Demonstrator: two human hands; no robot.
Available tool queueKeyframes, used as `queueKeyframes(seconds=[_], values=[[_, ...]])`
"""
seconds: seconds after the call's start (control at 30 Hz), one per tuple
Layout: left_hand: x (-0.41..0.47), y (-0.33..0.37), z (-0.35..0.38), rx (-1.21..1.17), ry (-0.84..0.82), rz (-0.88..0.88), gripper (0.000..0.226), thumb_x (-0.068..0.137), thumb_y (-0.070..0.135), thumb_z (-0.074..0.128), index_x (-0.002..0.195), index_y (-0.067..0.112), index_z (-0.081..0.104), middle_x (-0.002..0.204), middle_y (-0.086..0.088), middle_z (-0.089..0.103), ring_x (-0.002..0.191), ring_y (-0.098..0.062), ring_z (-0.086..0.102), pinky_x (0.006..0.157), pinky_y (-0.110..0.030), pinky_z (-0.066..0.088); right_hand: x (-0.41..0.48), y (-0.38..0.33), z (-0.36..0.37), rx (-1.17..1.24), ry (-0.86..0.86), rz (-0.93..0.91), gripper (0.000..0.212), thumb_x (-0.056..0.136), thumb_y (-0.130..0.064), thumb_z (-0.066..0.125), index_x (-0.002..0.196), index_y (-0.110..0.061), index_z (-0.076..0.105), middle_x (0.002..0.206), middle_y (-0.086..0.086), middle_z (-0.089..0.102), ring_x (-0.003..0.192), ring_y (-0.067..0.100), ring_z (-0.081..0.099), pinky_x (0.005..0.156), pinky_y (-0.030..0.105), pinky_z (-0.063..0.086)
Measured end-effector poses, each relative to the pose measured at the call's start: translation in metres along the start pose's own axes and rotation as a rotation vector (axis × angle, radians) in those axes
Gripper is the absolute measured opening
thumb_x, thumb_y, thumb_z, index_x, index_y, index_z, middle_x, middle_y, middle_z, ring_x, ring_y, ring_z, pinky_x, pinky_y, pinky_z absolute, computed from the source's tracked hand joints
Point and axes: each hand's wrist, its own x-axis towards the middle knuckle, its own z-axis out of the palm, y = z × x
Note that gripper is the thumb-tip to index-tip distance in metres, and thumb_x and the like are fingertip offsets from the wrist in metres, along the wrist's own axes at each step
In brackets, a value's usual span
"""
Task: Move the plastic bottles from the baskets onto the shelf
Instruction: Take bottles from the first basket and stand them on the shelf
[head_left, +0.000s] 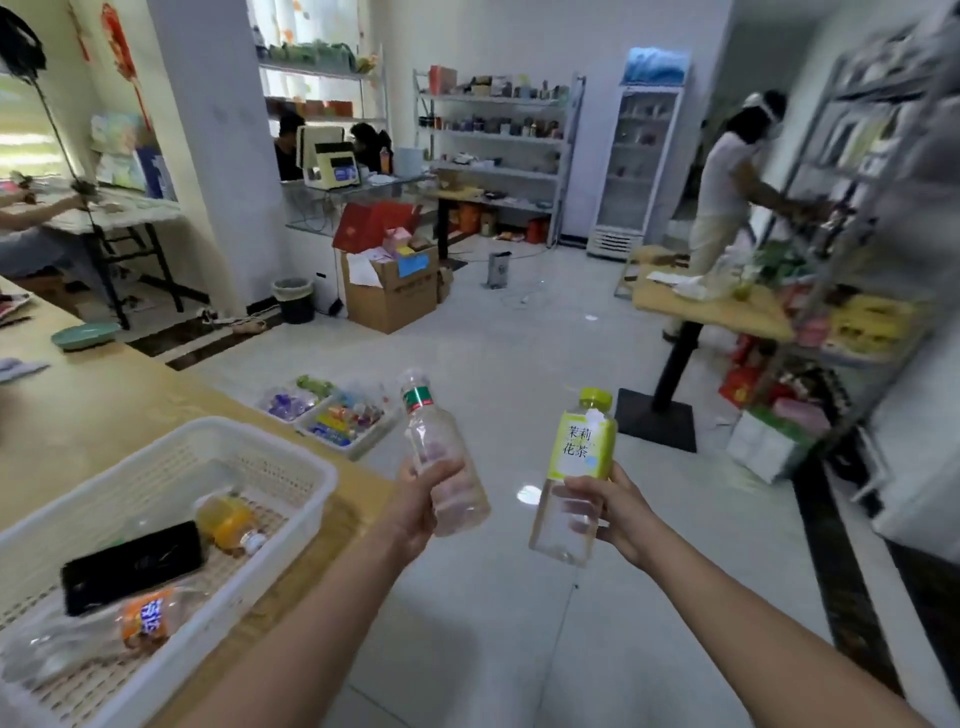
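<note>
1. Far left, on the wooden counter (104, 395): a white basket (306, 462) of slotted plastic. Inside it, a small orange bottle (228, 522) on its side, a flat black object (132, 566) beside it, and an orange-labelled bottle (140, 621) lying nearest the camera.
2. Past the counter's end, on the floor: two smaller white baskets (361, 447) side by side, filled with colourful bottles too blurred to count.
3. Raised over the floor, the left hand (423, 501), fingers and thumb curled round the lower body of a clear bottle (426, 436) with a green-and-red neck label. Cap up, top leaning slightly left.
4. Just to the right, not touching: the right hand (615, 512), wrapped round the see-through lower half of a taller bottle (582, 447) with a yellow-green label and lime cap. Top leaning slightly right.
5. Both held bottles in mid-air, outside every basket, well apart from the shelf.
6. Far right: a metal shelf (872, 171), smeared by motion blur, packed with goods, with a person in white (727, 192) at it, farther back.
</note>
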Motion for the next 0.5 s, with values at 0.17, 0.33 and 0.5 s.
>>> queueKeyframes(seconds=[0.17,0.33,0.5], values=[[0.015,-0.023,0.092,0.122,-0.113,0.018,0.062,0.063,0.071,0.066,0.092,0.018,0.053,0.072,-0.001,0.056,0.049,-0.011,0.055,0.044,-0.023,0.046,-0.041,-0.004,-0.073,0.040,0.193,-0.058,0.035,0.079,-0.012,0.070,0.110,-0.023,0.055,0.096,0.008,0.074,0.076,0.020,0.069,0.064,0.032,0.052],[0.044,-0.031,0.167,0.029,-0.408,-0.195,0.075,0.064,0.065,0.075,0.117,0.019,0.049,0.082,-0.003,0.054,0.070,-0.019,0.061,0.070,-0.039,0.055,-0.082,-0.016,-0.132,0.133,0.400,-0.144,0.031,0.081,-0.013,0.068,0.107,-0.026,0.055,0.084,-0.001,0.074,0.074,0.017,0.066,0.060,0.030,0.049],[0.050,-0.056,0.262,0.185,-0.594,-0.273,0.067,0.070,0.041,0.078,0.125,0.015,0.052,0.096,-0.010,0.063,0.087,-0.027,0.063,0.085,-0.047,0.051,-0.136,-0.024,-0.178,0.222,0.617,-0.228,0.072,0.051,-0.030,0.080,0.118,-0.026,0.054,0.088,0.000,0.073,0.068,0.016,0.066,0.052,0.025,0.049]])
